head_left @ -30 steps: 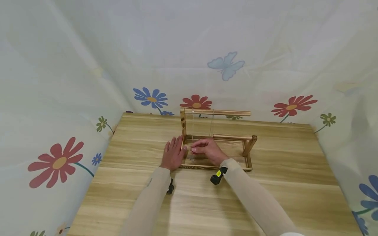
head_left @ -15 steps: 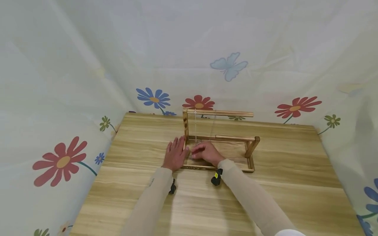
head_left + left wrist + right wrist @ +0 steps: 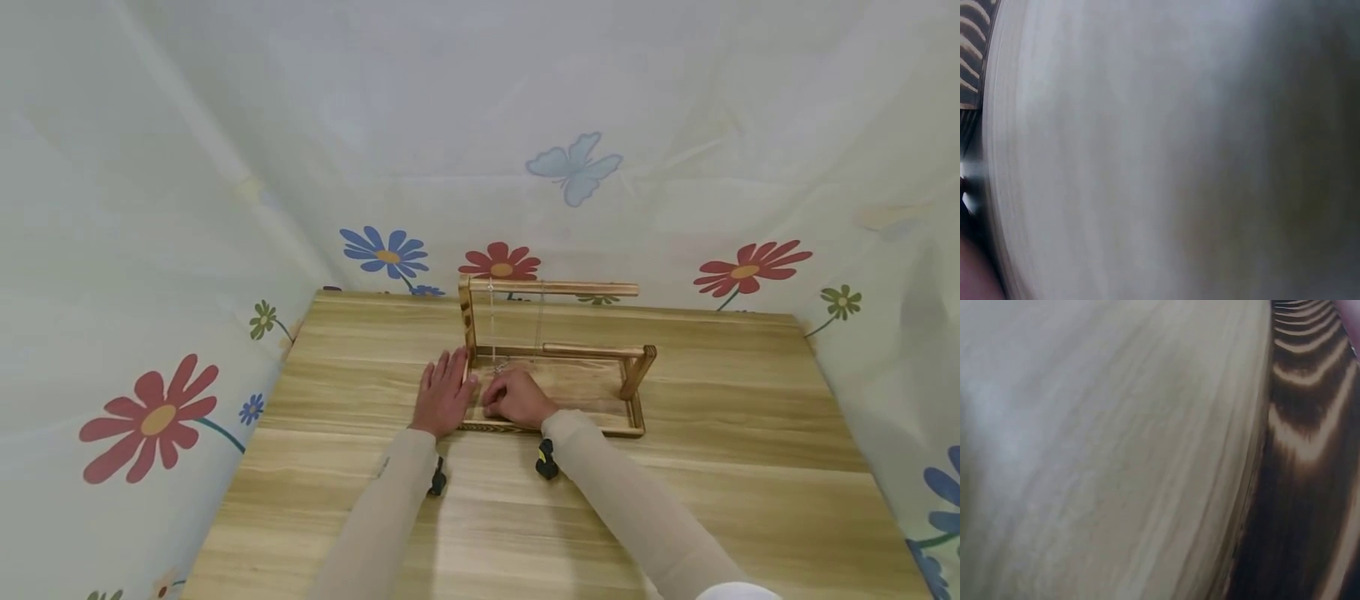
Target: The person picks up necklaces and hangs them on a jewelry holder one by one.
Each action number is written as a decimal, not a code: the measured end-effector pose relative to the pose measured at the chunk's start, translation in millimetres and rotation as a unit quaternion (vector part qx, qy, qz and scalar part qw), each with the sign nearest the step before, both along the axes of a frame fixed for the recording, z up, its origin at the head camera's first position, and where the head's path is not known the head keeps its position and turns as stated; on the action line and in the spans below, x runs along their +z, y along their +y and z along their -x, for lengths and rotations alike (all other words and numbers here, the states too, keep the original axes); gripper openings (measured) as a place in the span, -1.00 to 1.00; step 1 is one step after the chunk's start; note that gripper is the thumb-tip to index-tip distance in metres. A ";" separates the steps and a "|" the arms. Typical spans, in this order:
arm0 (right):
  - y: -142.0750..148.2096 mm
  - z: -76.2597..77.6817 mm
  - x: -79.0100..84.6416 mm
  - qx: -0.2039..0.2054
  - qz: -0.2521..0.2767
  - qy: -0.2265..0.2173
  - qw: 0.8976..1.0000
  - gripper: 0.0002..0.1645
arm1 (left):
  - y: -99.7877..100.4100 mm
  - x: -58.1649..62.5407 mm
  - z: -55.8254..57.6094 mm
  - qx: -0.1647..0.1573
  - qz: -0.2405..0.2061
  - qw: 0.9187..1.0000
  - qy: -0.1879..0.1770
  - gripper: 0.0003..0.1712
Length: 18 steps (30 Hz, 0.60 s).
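A brown wooden rack (image 3: 555, 287) with raised bars and a shallow tray base (image 3: 592, 383) stands on the table. Two thin chain necklaces hang from its tall bar: a silvery one (image 3: 492, 325) on the left and another (image 3: 539, 321) further right. Against the rack's left end lies my left hand (image 3: 442, 396), palm down with straight fingers. Over the tray's left part, my right hand (image 3: 521, 400) has curled fingers and thumb brought together low inside. Whatever may be between those fingertips is hidden. Just behind them glints a small bunched silvery bit (image 3: 500, 365).
A light wood-grain table (image 3: 720, 417) spreads around the rack. Pale curtains with printed flowers (image 3: 498, 260) close off the back and sides. Both wrist views are mostly blurred table surface, with the rack's dark grained edge (image 3: 1310, 425) in the right one.
My right hand has left the left-hand chain, where it was pinching, and dropped nearer the front of the tray, its fingers more curled. My left hand has kept its place.
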State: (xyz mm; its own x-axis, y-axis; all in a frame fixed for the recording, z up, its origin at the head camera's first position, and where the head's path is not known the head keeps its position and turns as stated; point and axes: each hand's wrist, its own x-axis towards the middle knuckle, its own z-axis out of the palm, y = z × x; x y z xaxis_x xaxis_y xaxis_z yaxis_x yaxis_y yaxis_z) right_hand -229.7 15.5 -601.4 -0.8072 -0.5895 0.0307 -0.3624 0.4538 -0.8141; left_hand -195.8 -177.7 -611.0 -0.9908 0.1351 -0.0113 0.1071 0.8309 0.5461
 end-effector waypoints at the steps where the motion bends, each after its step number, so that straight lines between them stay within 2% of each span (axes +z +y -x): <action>1: -0.6 -0.4 0.8 0.002 -0.007 0.012 1.000 -0.92 | -0.1 0.4 0.2 0.000 -0.002 1.000 0.001 -0.27; 10: -4.4 -9.1 11.3 0.025 -0.042 0.062 0.997 -0.83 | -0.8 -2.4 0.0 0.001 -0.003 1.000 0.016 -0.27; 13: -3.4 -10.2 10.6 0.028 -0.034 0.051 0.998 -0.80 | -0.9 -2.9 -0.9 0.000 -0.003 1.000 0.013 -0.27; 18: 0.8 -11.0 9.4 -0.004 0.006 0.010 1.000 -0.83 | -0.3 -2.0 -1.2 -0.001 -0.005 1.000 0.006 -0.27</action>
State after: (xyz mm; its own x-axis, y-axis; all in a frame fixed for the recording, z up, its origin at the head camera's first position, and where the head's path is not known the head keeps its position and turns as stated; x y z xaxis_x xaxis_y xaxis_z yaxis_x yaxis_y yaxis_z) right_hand -218.7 16.3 -592.1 -0.8114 -0.5820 0.0540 -0.3752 0.4478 -0.8116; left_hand -194.6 -178.0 -613.0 -0.9905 0.1372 0.0026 0.1157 0.8251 0.5530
